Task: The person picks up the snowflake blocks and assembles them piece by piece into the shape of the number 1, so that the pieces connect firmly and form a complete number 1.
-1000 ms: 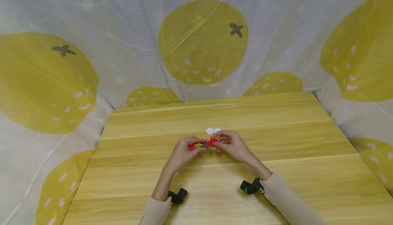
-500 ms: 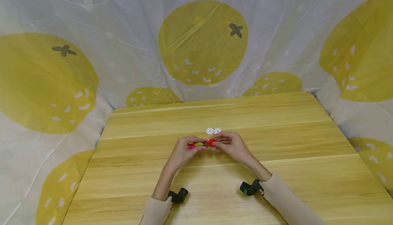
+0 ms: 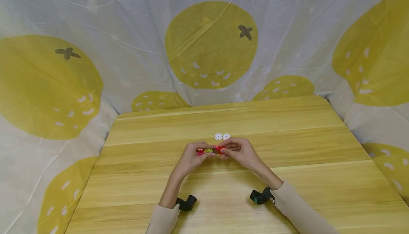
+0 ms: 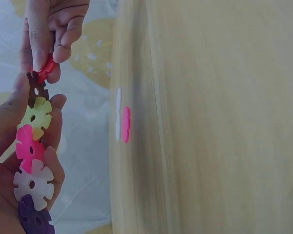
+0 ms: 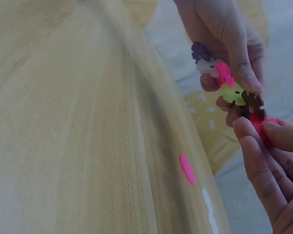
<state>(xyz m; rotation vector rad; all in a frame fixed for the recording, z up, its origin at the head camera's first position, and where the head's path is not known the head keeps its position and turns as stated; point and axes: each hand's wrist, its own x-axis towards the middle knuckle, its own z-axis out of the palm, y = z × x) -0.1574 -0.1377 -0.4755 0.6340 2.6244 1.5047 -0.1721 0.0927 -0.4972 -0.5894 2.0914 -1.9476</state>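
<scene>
My left hand [image 3: 192, 157] grips a chain of notched snowflake discs. In the left wrist view the chain runs from a purple disc [image 4: 35, 218] through a white disc [image 4: 34, 185], a pink disc [image 4: 29, 148] and a yellow disc [image 4: 36, 117] to a brown disc [image 4: 37, 91]. My left thumb lies at the brown one. Between thumb and fingers, my right hand [image 3: 239, 151] pinches a red disc [image 5: 260, 127], whose edge overlaps the brown disc's edge. My right fingertips partly hide the red disc.
Two white discs [image 3: 218, 136] lie side by side on the wooden table [image 3: 271, 127], just beyond my hands. A loose pink disc [image 5: 187, 169] lies nearer, partly hidden in the head view. A fruit-patterned cloth [image 3: 134, 60] hangs behind the table.
The red disc has shifted slightly left and turned, and now overlaps the brown disc more. Both hands stay in nearly the same place.
</scene>
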